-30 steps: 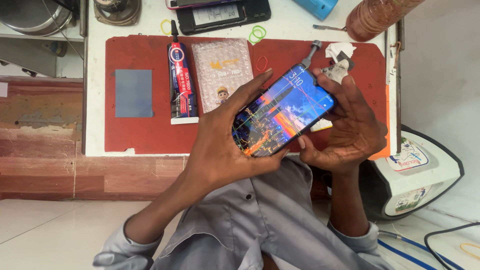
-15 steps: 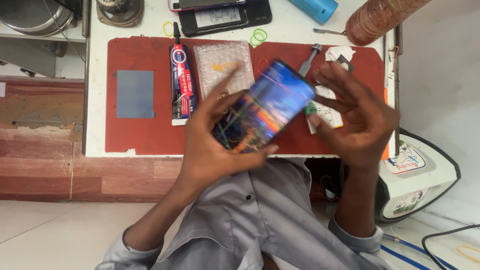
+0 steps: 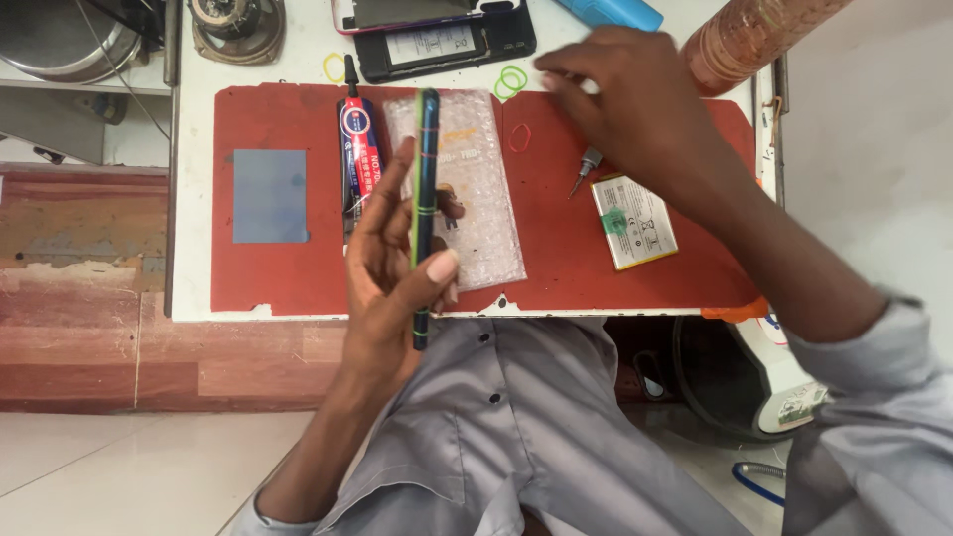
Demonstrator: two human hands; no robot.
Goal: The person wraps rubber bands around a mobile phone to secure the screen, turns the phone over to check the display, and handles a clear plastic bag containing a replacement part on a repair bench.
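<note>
Smartphone: held edge-on to the head camera, above the front part of the red mat, so that only its thin dark side is seen. Thin bands are seen wrapped across it. Half a second earlier its lit screen was turned up toward the camera; the screen is no longer visible.

Left hand: closed on the smartphone, thumb pressed against one side and fingers laid along the other. The grip has been kept, but the phone has been turned on edge.

Right hand: released from the phone, which it was supporting in the earlier frames. It is now extended to the far edge of the mat, fingers loosely spread and bent, holding nothing. The fingertips are blurred, close to two green rubber bands.

Red work mat: laid on the white bench; its position is unchanged.

Bubble-wrap pouch: lying flat on the mat, directly beneath the phone.

Adhesive tube: lying on the mat, just beside the pouch on its left side.

Phone battery: lying flat on the right part of the mat. It was hidden by the hands earlier and is now exposed.

Small screwdriver: lying on the mat between the battery and the right hand.

Red rubber band: lying on the mat, near the pouch.
</note>
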